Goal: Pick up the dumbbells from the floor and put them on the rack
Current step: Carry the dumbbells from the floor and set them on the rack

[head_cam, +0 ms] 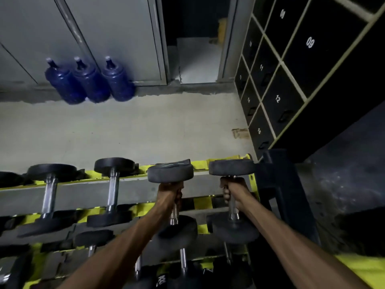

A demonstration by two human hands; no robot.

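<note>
Two black dumbbells with chrome handles are in my hands over the top tier of the yellow and black rack. My left hand is shut on the handle of the left dumbbell. My right hand is shut on the handle of the right dumbbell, at the rack's right end. Both dumbbells lie across the two top rails; whether their heads rest on the rails I cannot tell. Two more dumbbells sit on the same tier to the left.
Lower tiers hold more dumbbells. A dark rack upright stands right of my right hand. Black numbered lockers rise at the right. Three blue water jugs stand against the far wall across the grey floor.
</note>
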